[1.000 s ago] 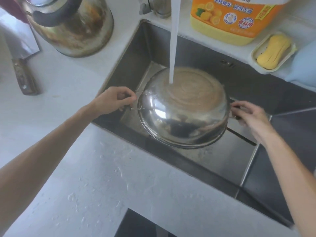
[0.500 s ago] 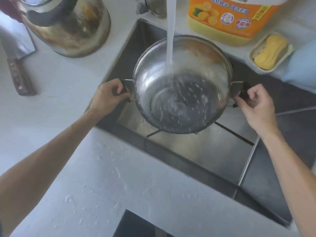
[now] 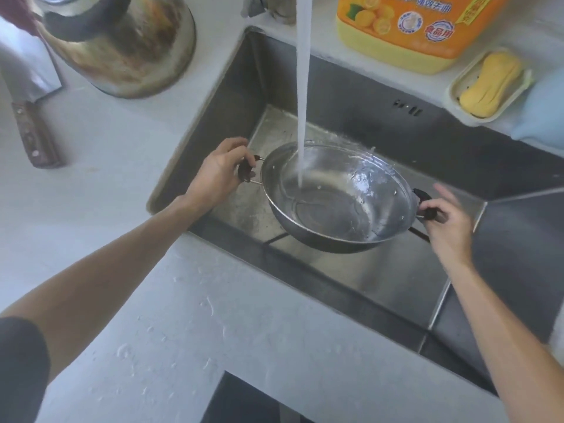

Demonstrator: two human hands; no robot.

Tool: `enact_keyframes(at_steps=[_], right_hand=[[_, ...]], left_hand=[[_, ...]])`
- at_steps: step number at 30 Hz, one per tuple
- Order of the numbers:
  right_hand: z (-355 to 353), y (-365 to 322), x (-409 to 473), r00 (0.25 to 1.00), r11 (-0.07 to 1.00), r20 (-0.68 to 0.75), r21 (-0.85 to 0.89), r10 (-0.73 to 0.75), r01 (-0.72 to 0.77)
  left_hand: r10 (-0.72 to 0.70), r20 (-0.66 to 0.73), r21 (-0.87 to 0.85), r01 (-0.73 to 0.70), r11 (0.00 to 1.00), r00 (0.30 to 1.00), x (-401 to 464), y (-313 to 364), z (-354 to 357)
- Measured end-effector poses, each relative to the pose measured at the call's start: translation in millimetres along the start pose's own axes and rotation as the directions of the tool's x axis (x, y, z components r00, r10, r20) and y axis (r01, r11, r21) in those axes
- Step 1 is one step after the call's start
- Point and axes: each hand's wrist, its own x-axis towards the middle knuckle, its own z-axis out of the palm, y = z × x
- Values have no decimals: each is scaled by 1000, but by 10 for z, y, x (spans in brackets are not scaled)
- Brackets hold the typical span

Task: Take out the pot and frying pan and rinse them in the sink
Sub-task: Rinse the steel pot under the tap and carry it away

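Observation:
A shiny steel pot [image 3: 345, 206] with two black side handles hangs mouth up over the steel sink [image 3: 232, 96]. A stream of tap water [image 3: 302, 87] falls into its left half and pools inside. My left hand [image 3: 218, 175] grips the left handle. My right hand [image 3: 447, 219] pinches the right handle with thumb and lower fingers, the upper fingers spread. No frying pan is in view.
A stained metal kettle [image 3: 122, 44] stands on the white counter [image 3: 122, 300] at the back left, a cleaver [image 3: 29, 96] beside it. Behind the sink stand an orange detergent jug [image 3: 412, 29] and a soap dish with yellow soap [image 3: 491, 83]. The faucet base [image 3: 268, 7] is at the top.
The pot was bottom up under the water a second ago, then turned with its mouth toward me; now it sits lower in the sink, mouth up, with water collecting in it.

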Motion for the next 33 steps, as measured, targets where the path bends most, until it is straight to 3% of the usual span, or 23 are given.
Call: enact_keyframes(at_steps=[3,6,9,16,24,25,27,29,31,33], right_hand=[[28,48,17,996,991,63,116,59,-66],[26,25,-23,997,993,74,110,34,-42],[0,55,-69,999,997,36,75,12,-14],[-45,220,-133,982,992,184,-123,47,-25],[-71,307,-202,950,979,242,-99,197,-178],[-72,257,-198,947,974,231,-98,224,-206],[-105,200,-200,943,966,212,-81,257,-245],[-149,196,-211,930,959,236,-53,282,-278],[-162,154,-224,906,947,281,-40,317,-319],[-163,103,-229,902,946,288,-71,322,-316]], left_hand=[[-83,139,63,75,995,987,90,10,93],[-116,246,152,80,985,962,148,-6,161],[-109,268,99,85,991,957,173,-34,182],[-134,382,-33,159,987,914,66,-275,320],[-301,582,83,313,946,756,127,-174,218],[-317,567,29,367,930,760,173,-93,156],[-293,415,-244,416,876,861,310,136,-63],[-246,132,-535,278,798,960,490,424,-390],[-213,-78,-627,118,770,974,686,626,-689],[-205,-200,-578,54,814,958,909,681,-862]])
